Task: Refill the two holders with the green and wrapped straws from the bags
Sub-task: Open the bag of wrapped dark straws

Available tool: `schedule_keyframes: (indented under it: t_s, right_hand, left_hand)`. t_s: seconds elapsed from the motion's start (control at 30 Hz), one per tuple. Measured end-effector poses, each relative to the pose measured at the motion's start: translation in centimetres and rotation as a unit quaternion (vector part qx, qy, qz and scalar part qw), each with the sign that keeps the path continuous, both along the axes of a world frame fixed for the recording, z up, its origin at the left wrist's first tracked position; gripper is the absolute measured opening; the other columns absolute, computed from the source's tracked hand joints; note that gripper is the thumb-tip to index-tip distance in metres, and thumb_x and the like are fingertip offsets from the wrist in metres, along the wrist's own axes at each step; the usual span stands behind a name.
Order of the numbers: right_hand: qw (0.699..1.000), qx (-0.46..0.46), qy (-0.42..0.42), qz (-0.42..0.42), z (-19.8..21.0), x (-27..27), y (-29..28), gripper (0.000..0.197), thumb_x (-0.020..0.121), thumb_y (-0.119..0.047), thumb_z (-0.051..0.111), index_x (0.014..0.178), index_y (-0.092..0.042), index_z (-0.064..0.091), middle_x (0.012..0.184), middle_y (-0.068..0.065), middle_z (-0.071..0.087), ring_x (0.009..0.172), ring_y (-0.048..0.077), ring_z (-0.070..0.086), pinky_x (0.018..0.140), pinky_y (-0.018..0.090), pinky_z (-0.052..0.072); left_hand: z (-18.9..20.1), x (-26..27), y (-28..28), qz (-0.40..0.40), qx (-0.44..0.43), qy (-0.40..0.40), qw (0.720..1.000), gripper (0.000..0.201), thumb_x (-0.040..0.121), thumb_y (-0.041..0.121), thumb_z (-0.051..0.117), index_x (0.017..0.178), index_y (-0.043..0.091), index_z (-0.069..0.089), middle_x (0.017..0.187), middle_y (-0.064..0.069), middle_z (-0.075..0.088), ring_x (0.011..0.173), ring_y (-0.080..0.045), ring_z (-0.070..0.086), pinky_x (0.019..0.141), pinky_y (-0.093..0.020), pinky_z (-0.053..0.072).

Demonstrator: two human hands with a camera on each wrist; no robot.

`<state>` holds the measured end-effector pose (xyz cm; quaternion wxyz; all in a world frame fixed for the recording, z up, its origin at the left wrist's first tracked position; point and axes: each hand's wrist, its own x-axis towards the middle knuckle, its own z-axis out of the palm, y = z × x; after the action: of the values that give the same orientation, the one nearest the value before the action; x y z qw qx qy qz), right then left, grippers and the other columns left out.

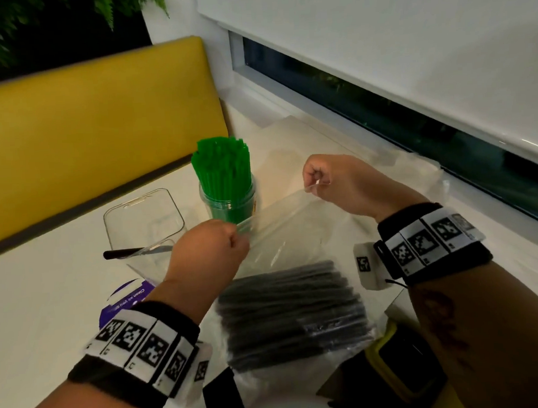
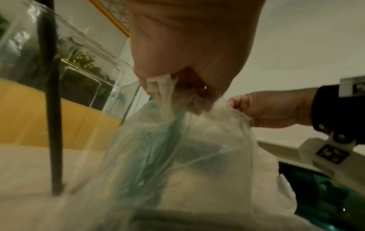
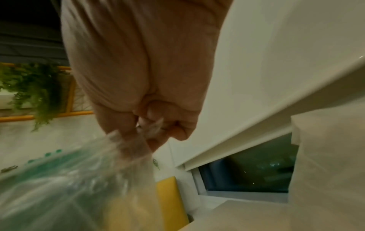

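A clear plastic bag (image 1: 281,234) lies on the white table (image 1: 44,306), its lower part packed with dark wrapped straws (image 1: 291,314). My left hand (image 1: 232,239) pinches the left end of the bag's top edge, while my right hand (image 1: 316,180) pinches the right end, so the edge is stretched between them. In the wrist views, the left hand (image 2: 187,70) and right hand (image 3: 146,121) each have bunched bag film (image 2: 177,148) (image 3: 79,179) in their curled fingers. A round clear holder (image 1: 227,205) full of green straws (image 1: 223,165) stands just behind the bag. Left of it, a clear rectangular holder (image 1: 145,221) contains one black straw (image 1: 125,253).
An empty clear bag (image 1: 383,161) lies at the back right by the window sill (image 1: 493,212). A purple-labelled item (image 1: 127,299) sits under my left forearm. A yellow-and-black object (image 1: 401,361) is at the near right. A yellow bench back (image 1: 88,128) borders the table's far side.
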<state>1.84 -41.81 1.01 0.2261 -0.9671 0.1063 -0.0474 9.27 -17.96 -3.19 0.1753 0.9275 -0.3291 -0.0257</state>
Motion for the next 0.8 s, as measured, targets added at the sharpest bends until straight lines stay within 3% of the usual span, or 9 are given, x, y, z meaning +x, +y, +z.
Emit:
schedule_keyframes:
  t_s: [0.1,0.23,0.37,0.43,0.53,0.6,0.63,0.7,0.8]
  right_hand:
    - [0.987,-0.159,-0.026,-0.019,0.2,-0.2,1.2,0.027,0.084,-0.001,0.059,0.092,-0.027,0.055,0.091,-0.008,0.056,0.083,0.016,0.052,0.069,0.03,0.048]
    - [0.983,-0.09,0.057,0.152,1.6,-0.6,6.2,0.01,0.09,-0.03,0.064,0.095,-0.021,0.062,0.094,-0.006,0.06,0.088,0.014,0.055,0.076,0.03,0.044]
    - [0.955,-0.097,0.238,0.15,-0.3,-0.4,7.1,0.033,0.103,-0.035,0.039,0.104,-0.012,0.062,0.103,0.005,0.068,0.082,0.02,0.06,0.067,0.029,0.037]
    - [0.964,-0.063,0.223,0.129,-0.4,-0.7,6.7,0.032,0.102,-0.038,0.042,0.104,-0.014,0.063,0.099,0.002,0.069,0.07,0.015,0.06,0.062,0.028,0.039]
    - [0.983,-0.132,0.012,0.125,-0.9,-1.0,6.2,0.052,0.081,-0.043,0.073,0.123,-0.02,0.053,0.123,0.0,0.057,0.102,0.016,0.054,0.091,0.031,0.045]
    - [0.98,-0.172,0.027,0.1,-1.6,-1.0,6.1,0.086,0.073,-0.044,0.079,0.141,-0.019,0.033,0.146,0.009,0.04,0.134,0.028,0.036,0.113,0.046,0.03]
    - [0.985,-0.141,0.078,0.068,-1.9,-1.0,6.0,0.088,0.077,-0.043,0.076,0.145,-0.019,0.026,0.147,0.011,0.041,0.136,0.031,0.037,0.114,0.049,0.03]
    - [0.989,0.002,0.146,-0.006,-1.7,-0.8,5.3,0.064,0.088,-0.033,0.066,0.141,-0.019,0.033,0.124,0.008,0.063,0.112,0.025,0.06,0.098,0.042,0.047]
    - [0.958,0.254,0.086,-0.103,-0.3,-0.9,4.3,0.036,0.087,-0.017,0.067,0.12,-0.02,0.053,0.09,0.0,0.074,0.077,0.01,0.07,0.065,0.025,0.053]
  left_hand:
    - [0.7,-0.4,-1.0,0.011,0.019,0.12,0.993,0.023,0.077,0.025,0.07,0.064,0.022,0.051,0.065,0.004,0.052,0.058,-0.01,0.047,0.049,-0.024,0.03]
    - [1.3,-0.3,-1.1,0.002,-0.063,0.252,0.966,0.025,0.072,0.001,0.069,0.078,0.022,0.057,0.073,0.006,0.057,0.061,-0.01,0.05,0.052,-0.021,0.036]
    - [1.0,-0.6,-0.8,0.083,-0.231,0.443,0.862,0.033,0.074,-0.016,0.053,0.08,0.016,0.056,0.069,-0.002,0.049,0.053,-0.013,0.042,0.044,-0.021,0.035]
    - [0.5,-0.7,-0.7,0.113,-0.27,0.499,0.816,0.036,0.076,-0.02,0.05,0.083,0.015,0.056,0.071,-0.003,0.05,0.053,-0.013,0.043,0.039,-0.018,0.036]
    - [0.1,-0.6,-0.7,0.104,-0.296,0.518,0.796,0.041,0.075,-0.026,0.042,0.082,0.013,0.053,0.071,-0.003,0.047,0.054,-0.012,0.042,0.04,-0.017,0.041]
    - [0.3,-0.8,-1.1,0.088,-0.354,0.54,0.758,0.046,0.072,-0.032,0.033,0.079,0.009,0.051,0.07,-0.005,0.046,0.056,-0.011,0.045,0.06,-0.024,0.057]
    - [0.6,-1.1,-1.5,0.078,-0.395,0.559,0.725,0.048,0.07,-0.034,0.027,0.078,0.007,0.05,0.07,-0.006,0.046,0.058,-0.013,0.047,0.066,-0.03,0.06]
    - [1.4,-1.6,-2.4,0.075,-0.466,0.584,0.661,0.051,0.066,-0.033,0.02,0.075,0.008,0.048,0.07,-0.006,0.046,0.057,-0.015,0.048,0.054,-0.027,0.057]
    - [2.0,-1.7,-3.3,0.114,-0.507,0.577,0.63,0.041,0.069,-0.021,0.026,0.068,0.014,0.047,0.063,-0.003,0.043,0.048,-0.014,0.041,0.043,-0.02,0.036]
